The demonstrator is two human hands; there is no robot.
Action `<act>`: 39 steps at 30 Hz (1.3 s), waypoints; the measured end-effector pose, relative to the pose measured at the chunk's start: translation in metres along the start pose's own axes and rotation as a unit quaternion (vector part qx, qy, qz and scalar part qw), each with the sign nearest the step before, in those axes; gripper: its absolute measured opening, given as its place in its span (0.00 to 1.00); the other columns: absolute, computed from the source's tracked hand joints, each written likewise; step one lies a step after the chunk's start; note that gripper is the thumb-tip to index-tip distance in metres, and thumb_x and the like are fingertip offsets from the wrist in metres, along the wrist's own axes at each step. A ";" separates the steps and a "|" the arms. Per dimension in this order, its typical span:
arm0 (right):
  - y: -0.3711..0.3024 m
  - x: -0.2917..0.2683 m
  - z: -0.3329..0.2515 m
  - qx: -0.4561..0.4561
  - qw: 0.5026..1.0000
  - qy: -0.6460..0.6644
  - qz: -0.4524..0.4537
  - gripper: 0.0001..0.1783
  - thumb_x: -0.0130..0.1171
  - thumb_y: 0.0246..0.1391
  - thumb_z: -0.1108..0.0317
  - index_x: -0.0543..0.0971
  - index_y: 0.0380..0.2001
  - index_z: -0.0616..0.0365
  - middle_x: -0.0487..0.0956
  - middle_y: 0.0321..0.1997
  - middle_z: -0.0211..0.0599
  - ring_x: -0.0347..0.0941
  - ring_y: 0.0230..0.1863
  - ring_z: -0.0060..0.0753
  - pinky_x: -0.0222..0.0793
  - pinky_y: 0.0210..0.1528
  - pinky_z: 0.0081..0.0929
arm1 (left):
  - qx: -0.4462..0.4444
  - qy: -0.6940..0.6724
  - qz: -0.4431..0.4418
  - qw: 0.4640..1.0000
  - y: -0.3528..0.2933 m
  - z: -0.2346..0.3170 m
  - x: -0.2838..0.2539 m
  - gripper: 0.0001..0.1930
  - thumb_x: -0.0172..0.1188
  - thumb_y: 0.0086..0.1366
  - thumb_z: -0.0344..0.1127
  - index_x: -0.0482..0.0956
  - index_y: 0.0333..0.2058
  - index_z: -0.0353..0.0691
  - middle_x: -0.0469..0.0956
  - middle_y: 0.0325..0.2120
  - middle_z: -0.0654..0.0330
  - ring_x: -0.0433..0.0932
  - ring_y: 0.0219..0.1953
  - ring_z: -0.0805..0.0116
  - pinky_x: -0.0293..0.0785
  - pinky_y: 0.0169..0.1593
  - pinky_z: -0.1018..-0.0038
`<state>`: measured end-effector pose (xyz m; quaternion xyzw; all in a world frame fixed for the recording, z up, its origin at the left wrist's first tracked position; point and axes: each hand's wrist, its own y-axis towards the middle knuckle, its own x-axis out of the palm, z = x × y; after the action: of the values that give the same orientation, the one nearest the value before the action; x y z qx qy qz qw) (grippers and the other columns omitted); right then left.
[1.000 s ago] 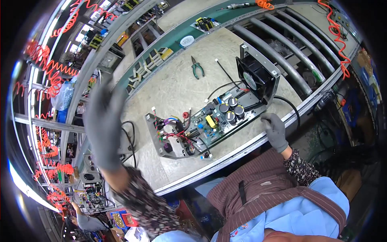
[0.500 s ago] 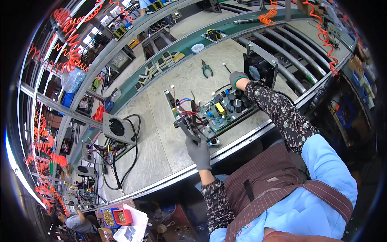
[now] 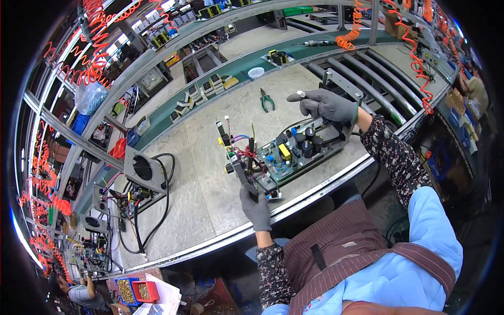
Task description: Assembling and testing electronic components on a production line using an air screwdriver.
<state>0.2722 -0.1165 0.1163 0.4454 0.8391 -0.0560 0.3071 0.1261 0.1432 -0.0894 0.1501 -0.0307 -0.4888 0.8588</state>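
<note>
Circuit board [image 3: 287, 167] between gloved hands [image 3: 256, 211]; pliers [image 3: 266, 101] beyond

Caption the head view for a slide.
Left hand grips a grey end panel; right hand holds a white connector.

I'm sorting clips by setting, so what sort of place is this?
Probably a factory's electronics assembly line: a populated circuit board on the bench, metal rollers at its far right, and coiled orange lines hanging around.
</note>
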 end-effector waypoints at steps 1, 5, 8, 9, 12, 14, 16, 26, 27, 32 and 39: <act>-0.003 -0.003 -0.005 0.012 1.000 0.009 -0.008 0.22 0.43 0.60 0.58 0.68 0.54 0.55 0.71 0.25 0.27 0.62 0.25 0.17 0.64 0.30 0.18 | -0.008 -0.005 -0.002 1.000 0.000 0.000 -0.002 0.20 0.55 0.50 0.24 0.69 0.44 0.35 0.70 0.35 0.58 0.71 0.36 0.69 0.67 0.42 0.76; -0.009 -0.015 -0.020 0.003 0.991 -0.136 0.009 0.23 0.40 0.61 0.54 0.68 0.55 0.53 0.69 0.26 0.27 0.61 0.25 0.19 0.63 0.31 0.17 | -0.036 -0.043 -0.017 0.998 0.000 0.000 -0.004 0.22 0.53 0.49 0.19 0.68 0.46 0.35 0.69 0.36 0.60 0.70 0.36 0.72 0.68 0.40 0.78; -0.008 -0.010 -0.013 0.023 0.999 -0.033 0.011 0.24 0.39 0.61 0.53 0.67 0.55 0.54 0.64 0.25 0.24 0.57 0.23 0.18 0.57 0.27 0.16 | -0.047 -0.035 -0.021 0.998 -0.002 0.001 -0.005 0.23 0.52 0.50 0.18 0.67 0.48 0.35 0.69 0.37 0.61 0.70 0.36 0.73 0.69 0.40 0.78; -0.006 -0.010 -0.012 0.026 0.999 0.042 -0.009 0.24 0.39 0.61 0.54 0.67 0.55 0.54 0.62 0.23 0.21 0.55 0.22 0.15 0.53 0.23 0.14 | -0.051 -0.029 -0.023 0.998 -0.002 0.001 -0.005 0.23 0.52 0.50 0.18 0.67 0.49 0.35 0.70 0.38 0.61 0.70 0.36 0.73 0.69 0.41 0.78; -0.002 -0.011 -0.012 0.057 0.998 0.032 -0.022 0.22 0.42 0.60 0.55 0.72 0.50 0.56 0.63 0.22 0.20 0.54 0.22 0.11 0.51 0.22 0.11 | -0.039 -0.060 -0.021 0.997 -0.001 -0.003 -0.006 0.24 0.52 0.51 0.18 0.66 0.50 0.34 0.70 0.39 0.61 0.71 0.39 0.74 0.68 0.44 0.79; 0.000 -0.010 -0.009 0.039 0.998 0.027 -0.029 0.20 0.45 0.59 0.56 0.75 0.46 0.57 0.64 0.21 0.19 0.54 0.21 0.10 0.51 0.21 0.11 | -0.050 -0.061 -0.026 0.997 -0.002 -0.004 -0.007 0.24 0.51 0.51 0.18 0.66 0.50 0.34 0.70 0.40 0.61 0.71 0.40 0.74 0.67 0.46 0.79; 0.004 -0.004 -0.005 0.078 0.995 0.056 0.014 0.12 0.51 0.56 0.64 0.78 0.37 0.59 0.68 0.19 0.19 0.58 0.20 0.09 0.54 0.21 0.11 | -0.062 -0.062 -0.031 0.996 -0.002 -0.004 -0.007 0.24 0.51 0.51 0.18 0.66 0.50 0.34 0.71 0.40 0.61 0.71 0.41 0.74 0.67 0.47 0.79; 0.014 0.001 -0.029 0.100 0.991 -0.020 -0.082 0.07 0.58 0.46 0.71 0.79 0.30 0.62 0.77 0.23 0.27 0.68 0.24 0.15 0.64 0.27 0.15 | -0.058 -0.075 -0.021 0.995 -0.005 0.002 -0.008 0.25 0.50 0.51 0.18 0.65 0.51 0.34 0.70 0.39 0.62 0.70 0.40 0.75 0.66 0.46 0.80; 0.017 0.003 -0.027 0.102 0.991 -0.019 -0.084 0.07 0.58 0.46 0.71 0.79 0.30 0.62 0.77 0.23 0.27 0.68 0.24 0.15 0.64 0.27 0.15 | -0.056 -0.090 -0.019 0.994 -0.006 0.003 -0.008 0.26 0.49 0.50 0.18 0.65 0.52 0.34 0.69 0.39 0.62 0.70 0.40 0.75 0.66 0.46 0.79; 0.035 0.016 -0.010 0.007 0.992 -0.070 -0.107 0.09 0.60 0.42 0.74 0.78 0.29 0.64 0.78 0.23 0.35 0.71 0.26 0.23 0.67 0.31 0.23 | -0.065 -0.074 -0.025 0.995 -0.007 0.012 -0.008 0.28 0.48 0.50 0.17 0.63 0.53 0.34 0.68 0.42 0.61 0.69 0.41 0.74 0.66 0.47 0.79; 0.052 0.042 0.017 0.028 0.957 -0.247 -0.148 0.08 0.60 0.38 0.73 0.78 0.27 0.60 0.78 0.24 0.41 0.74 0.27 0.40 0.67 0.31 0.32 | -0.080 -0.040 -0.027 0.996 -0.009 0.010 -0.008 0.27 0.48 0.50 0.19 0.64 0.53 0.34 0.68 0.45 0.58 0.70 0.43 0.72 0.67 0.46 0.78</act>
<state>0.3033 -0.0616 0.0887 0.2974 0.7916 -0.2325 0.4805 0.1123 0.1438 -0.0821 0.0622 -0.0215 -0.5185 0.8526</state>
